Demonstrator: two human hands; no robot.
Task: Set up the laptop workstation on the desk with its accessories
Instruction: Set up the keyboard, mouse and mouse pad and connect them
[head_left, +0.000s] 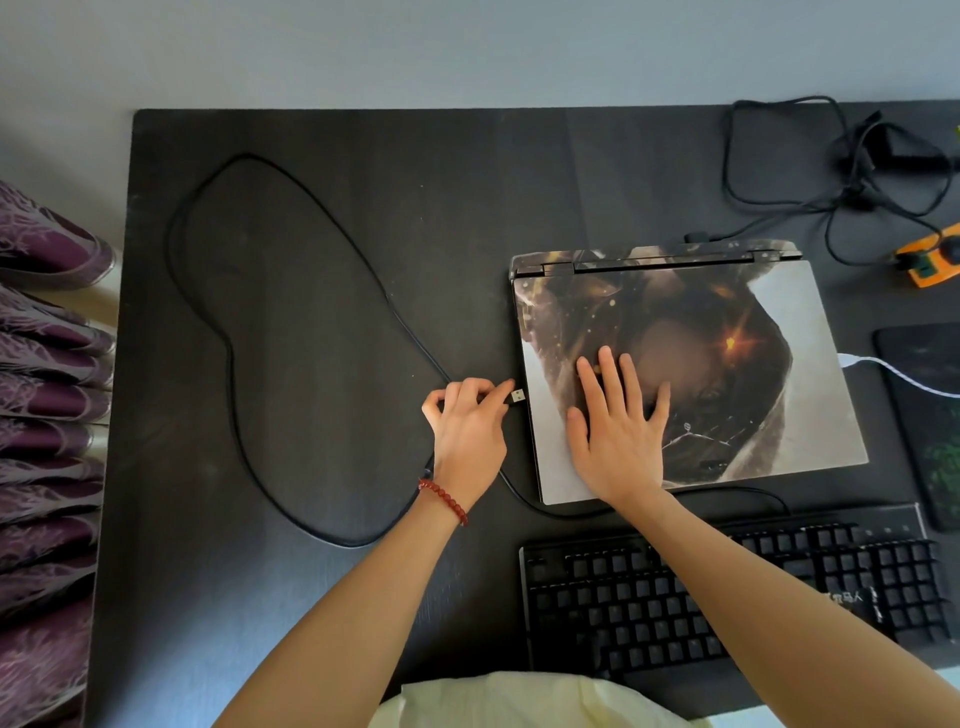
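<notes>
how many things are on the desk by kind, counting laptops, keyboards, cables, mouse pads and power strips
Laptops: 1, closed laptop with printed lid
Keyboards: 1, black mechanical keyboard
Cables: 3, black USB cable looping left, white cable at the laptop's right side, tangled black charger cable
Mouse pads: 1, dark mouse pad
Power strips: 1, orange power strip
Total: 7

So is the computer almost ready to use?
Partly. The laptop and keyboard are on the desk. The left hand pinches the plug near the laptop's side; the right hand steadies the closed lid. Plugging in and opening remain.
</notes>
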